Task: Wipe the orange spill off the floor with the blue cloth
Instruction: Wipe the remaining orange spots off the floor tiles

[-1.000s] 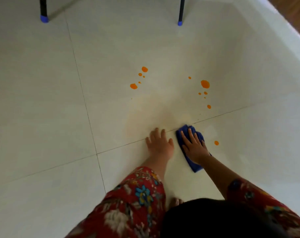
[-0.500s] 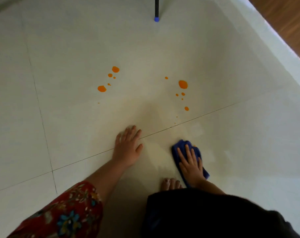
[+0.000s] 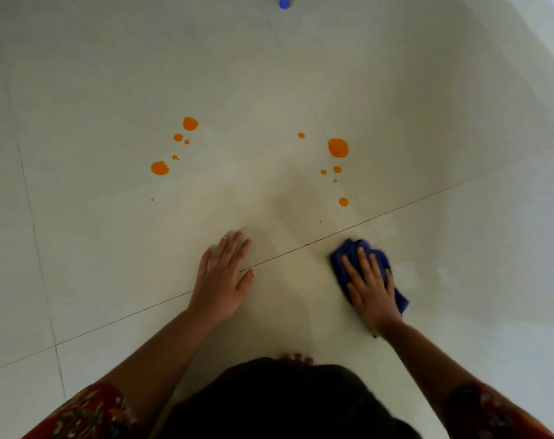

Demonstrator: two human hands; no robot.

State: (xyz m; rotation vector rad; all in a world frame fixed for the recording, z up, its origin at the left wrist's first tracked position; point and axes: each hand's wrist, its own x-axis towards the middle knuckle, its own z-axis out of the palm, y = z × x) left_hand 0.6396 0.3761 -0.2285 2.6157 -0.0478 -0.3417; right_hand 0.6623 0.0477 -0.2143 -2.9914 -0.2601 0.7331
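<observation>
Your right hand (image 3: 372, 291) presses the blue cloth (image 3: 358, 248) flat, fingers spread, lower right; your left hand (image 3: 220, 280) lies open on the floor (image 3: 111, 280), below the orange spill (image 3: 338, 147).

Pale glossy tile floor (image 3: 396, 74), thin dark grout lines (image 3: 427, 196) crossing. Blue-capped furniture leg tip (image 3: 284, 1) at 12 o'clock. White raised ledge (image 3: 548, 36) at 1 o'clock. Soft diffuse light.

Floor (image 3: 427, 90) was pale glossy tile with thin grout lines. Orange spill (image 3: 338, 147) sat as two drop clusters, both ahead of the hands. Left hand (image 3: 220, 280) lay flat on tile. Right hand (image 3: 372, 296) pressed the blue cloth (image 3: 353, 248) flat, just right of the left, short of the drops
</observation>
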